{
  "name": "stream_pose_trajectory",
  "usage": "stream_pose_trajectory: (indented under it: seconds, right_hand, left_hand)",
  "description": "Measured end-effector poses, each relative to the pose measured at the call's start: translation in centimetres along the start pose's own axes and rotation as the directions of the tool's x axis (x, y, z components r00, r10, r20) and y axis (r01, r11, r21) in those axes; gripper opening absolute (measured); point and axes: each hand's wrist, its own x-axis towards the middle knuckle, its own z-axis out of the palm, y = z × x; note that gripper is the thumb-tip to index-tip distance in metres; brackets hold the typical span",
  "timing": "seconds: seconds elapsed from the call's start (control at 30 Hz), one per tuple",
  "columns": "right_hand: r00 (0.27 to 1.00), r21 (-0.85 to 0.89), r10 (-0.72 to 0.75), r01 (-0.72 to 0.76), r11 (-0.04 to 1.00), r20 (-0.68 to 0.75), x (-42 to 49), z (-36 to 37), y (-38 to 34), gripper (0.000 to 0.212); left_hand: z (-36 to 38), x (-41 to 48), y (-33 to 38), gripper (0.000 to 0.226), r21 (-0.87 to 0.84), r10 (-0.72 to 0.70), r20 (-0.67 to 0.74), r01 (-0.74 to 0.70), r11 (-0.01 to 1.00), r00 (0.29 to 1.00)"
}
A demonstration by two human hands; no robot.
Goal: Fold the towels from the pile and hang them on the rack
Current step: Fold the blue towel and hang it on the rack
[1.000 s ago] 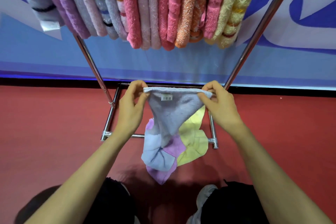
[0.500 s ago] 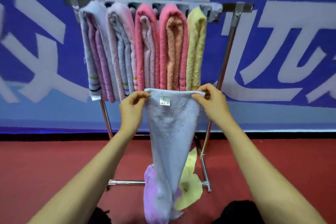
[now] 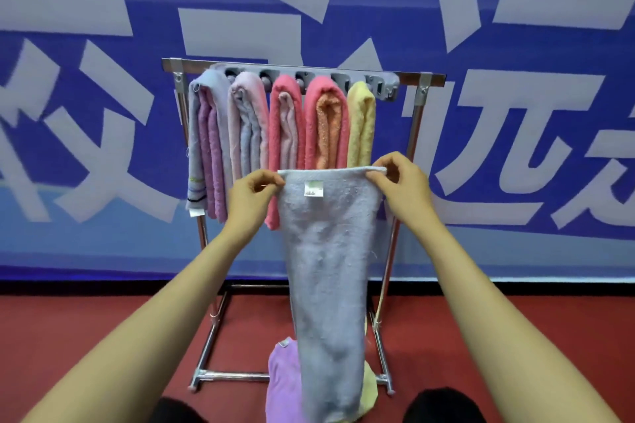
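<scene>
1. Since a second ago the lavender towel (image 3: 326,271) has come up off the floor pile; it now hangs full length from both hands, in front of the rack (image 3: 417,134).
2. Left hand (image 3: 249,197) pinches the towel's top left corner, fingers closed on the hem.
3. Right hand (image 3: 400,185) grips the top right corner the same way, so the top edge runs taut between the 2 hands.
4. A small white tag (image 3: 313,189) sits just below that edge, nearer the left hand.
5. Well below the hands, a purple towel (image 3: 283,385) and what's probably a yellow towel (image 3: 370,391) lie on the red floor (image 3: 86,336), half hidden.
6. Behind the hands, folded hung towels (image 3: 285,134) fill the rack's left side.
</scene>
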Motion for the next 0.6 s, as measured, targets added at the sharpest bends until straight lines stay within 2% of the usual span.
stream_pose_trajectory:
  seconds: [0.07, 0.23, 0.33, 0.47, 0.6]
  right_hand:
    - [1.000, -0.008, 0.014, -0.014, 1.000, 0.000, -0.2, 0.5, 0.6, 0.011]
    - [0.984, -0.064, 0.037, -0.026, 0.998, 0.173, -0.8, 2.5, 3.6, 0.011]
    - [0.952, 0.023, 0.056, -0.066, 0.998, 0.300, -1.6, 4.3, 6.3, 0.022]
    - [0.874, 0.120, 0.134, -0.213, 0.970, 0.466, -3.5, 7.7, 11.5, 0.022]
    - [0.810, 0.095, 0.164, -0.261, 0.961, 0.563, -5.9, 12.3, 16.7, 0.024]
  left_hand:
    - [0.5, -0.3, -0.8, 0.030, -0.001, -0.028, -0.012, 0.028, 1.000, 1.000]
    - [1.5, -1.1, -4.8, 0.020, -0.001, -0.161, -0.025, 0.161, 0.987, 0.987]
    - [1.8, -2.4, -8.2, 0.015, -0.034, -0.274, -0.027, 0.273, 0.961, 0.961]
    - [2.6, -4.7, -14.0, 0.051, 0.082, -0.397, -0.040, 0.399, 0.913, 0.917]
    - [4.0, -7.2, -19.9, 0.052, 0.228, -0.467, -0.121, 0.482, 0.846, 0.876]
